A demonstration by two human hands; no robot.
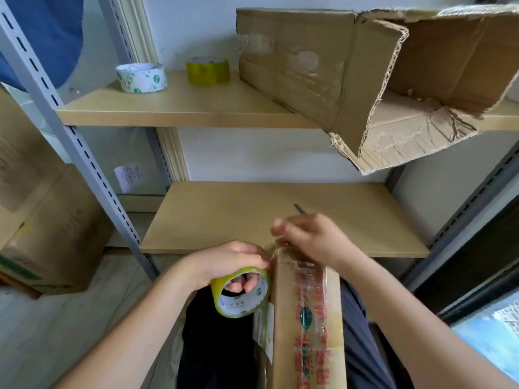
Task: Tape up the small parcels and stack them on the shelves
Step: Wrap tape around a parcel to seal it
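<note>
Bare wooden shelf (pixel 213 217) ahead, left hand (pixel 224 262) gripping tape roll (pixel 241 294), right hand (pixel 311 237) fingers pinching tape at parcel (pixel 307 318) end

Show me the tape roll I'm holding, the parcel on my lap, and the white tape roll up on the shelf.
held tape roll (pixel 224 300), head view, on its yellow outer band.
parcel (pixel 283 327), head view, on its bare cardboard top face.
white tape roll (pixel 141 80), head view, on its printed outer side.

Red characters on the parcel (pixel 307 318) are too blurred to read.
</note>
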